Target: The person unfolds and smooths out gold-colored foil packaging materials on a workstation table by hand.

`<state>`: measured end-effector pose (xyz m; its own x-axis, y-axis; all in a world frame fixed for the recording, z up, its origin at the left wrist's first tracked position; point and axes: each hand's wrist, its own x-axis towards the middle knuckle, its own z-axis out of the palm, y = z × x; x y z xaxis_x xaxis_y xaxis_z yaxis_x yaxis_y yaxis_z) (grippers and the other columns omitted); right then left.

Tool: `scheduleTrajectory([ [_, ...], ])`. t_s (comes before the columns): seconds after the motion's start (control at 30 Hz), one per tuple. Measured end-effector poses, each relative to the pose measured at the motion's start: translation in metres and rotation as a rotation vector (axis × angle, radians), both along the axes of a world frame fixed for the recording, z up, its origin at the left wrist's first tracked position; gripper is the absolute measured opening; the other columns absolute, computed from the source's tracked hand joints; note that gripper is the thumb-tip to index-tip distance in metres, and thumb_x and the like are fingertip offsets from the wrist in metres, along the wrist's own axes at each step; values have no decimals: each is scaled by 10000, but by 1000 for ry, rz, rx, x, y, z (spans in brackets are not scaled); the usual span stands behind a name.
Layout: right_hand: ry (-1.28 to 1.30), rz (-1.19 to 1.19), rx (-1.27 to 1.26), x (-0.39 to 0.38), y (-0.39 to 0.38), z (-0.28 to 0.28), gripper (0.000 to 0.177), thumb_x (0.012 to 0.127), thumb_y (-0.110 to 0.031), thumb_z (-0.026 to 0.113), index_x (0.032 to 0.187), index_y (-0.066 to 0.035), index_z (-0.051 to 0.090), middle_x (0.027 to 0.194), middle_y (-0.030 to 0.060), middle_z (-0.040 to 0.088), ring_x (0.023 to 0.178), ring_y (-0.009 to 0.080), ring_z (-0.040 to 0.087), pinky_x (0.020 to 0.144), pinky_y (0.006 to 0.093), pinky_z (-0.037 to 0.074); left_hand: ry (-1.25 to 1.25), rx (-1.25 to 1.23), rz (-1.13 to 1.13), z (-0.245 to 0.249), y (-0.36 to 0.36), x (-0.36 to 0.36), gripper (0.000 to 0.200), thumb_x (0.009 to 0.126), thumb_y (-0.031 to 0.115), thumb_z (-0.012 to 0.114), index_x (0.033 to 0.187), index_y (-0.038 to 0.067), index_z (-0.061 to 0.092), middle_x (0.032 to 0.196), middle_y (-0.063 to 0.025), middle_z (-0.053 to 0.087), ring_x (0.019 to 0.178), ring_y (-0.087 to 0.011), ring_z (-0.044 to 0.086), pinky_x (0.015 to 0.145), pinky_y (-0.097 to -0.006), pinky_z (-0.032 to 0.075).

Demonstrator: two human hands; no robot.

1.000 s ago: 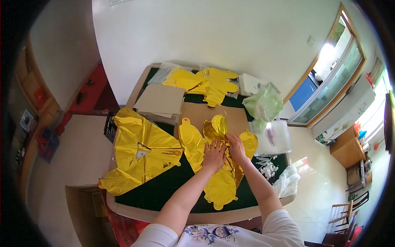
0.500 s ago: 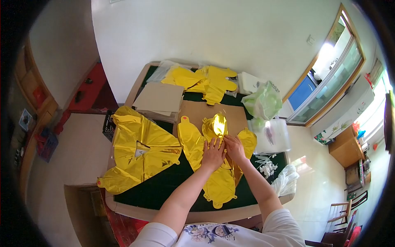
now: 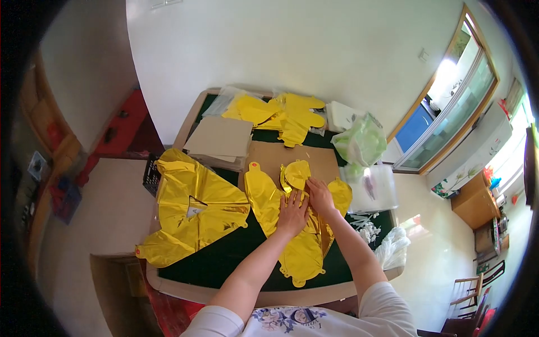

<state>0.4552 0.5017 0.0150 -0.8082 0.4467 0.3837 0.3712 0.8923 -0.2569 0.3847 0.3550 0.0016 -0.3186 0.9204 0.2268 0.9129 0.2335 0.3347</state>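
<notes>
A shiny gold foil piece [image 3: 300, 255] lies spread over a brown cardboard sheet [image 3: 264, 153] and the green table top. My left hand [image 3: 293, 214] rests flat on its middle, fingers stretched forward and apart. Close beside it, my right hand [image 3: 320, 197] touches the foil near a folded, rounded flap [image 3: 296, 173]; what its fingertips hold, if anything, is too small to tell. Left of my hands lies another large gold foil piece [image 3: 196, 208] with a triangular opening in its middle.
Behind are a stack of grey cardboard [image 3: 219, 138] and flat yellow pieces [image 3: 300, 115]. To the right are a green plastic bag [image 3: 362, 140], clear plastic sleeves [image 3: 375, 188], white strips [image 3: 366, 229] and a white plastic bag [image 3: 392, 247]. A black basket [image 3: 151, 174] stands at the left edge.
The rounded foil flap beyond my hands has turned over slightly and lies flatter. My right hand has shifted a little, its fingers now pointing more forward. The whole view has moved slightly.
</notes>
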Motion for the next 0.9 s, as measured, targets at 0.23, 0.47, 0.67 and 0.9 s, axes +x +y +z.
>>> scheduleTrajectory([
  [0.23, 22, 24, 72, 3, 4, -12, 373, 829, -38, 522, 1200, -16, 560, 1257, 152, 554, 1179, 319, 508, 1020, 459, 376, 7, 52, 1, -1, 1, 1, 535, 939, 328, 451, 1432, 152, 338, 1495, -152, 262, 1391, -303, 225, 1120, -550, 138],
  [0.47, 95, 51, 74, 5, 3, -15, 362, 835, -66, 523, 1193, -27, 559, 1251, 152, 556, 1168, 321, 513, 1016, 466, 375, 18, 104, 18, 22, 9, -7, 502, 933, 320, 468, 1372, 85, 415, 1450, -122, 362, 1387, -275, 250, 1119, -549, 143],
  [0.67, 33, 12, 70, 3, 3, -15, 350, 844, -86, 518, 1187, -36, 565, 1259, 142, 556, 1175, 314, 509, 1028, 470, 357, -59, -17, 45, -4, 25, -10, 513, 936, 341, 456, 1374, 77, 415, 1466, -115, 341, 1394, -271, 236, 1122, -537, 140],
  [0.9, -58, -64, 97, -12, 21, -9, 365, 821, -52, 519, 1178, -59, 595, 1239, 85, 586, 1157, 261, 531, 1025, 458, 355, 34, -50, 41, -7, 19, -10, 548, 948, 372, 421, 1413, 88, 368, 1502, -106, 288, 1401, -269, 217, 1130, -525, 117],
])
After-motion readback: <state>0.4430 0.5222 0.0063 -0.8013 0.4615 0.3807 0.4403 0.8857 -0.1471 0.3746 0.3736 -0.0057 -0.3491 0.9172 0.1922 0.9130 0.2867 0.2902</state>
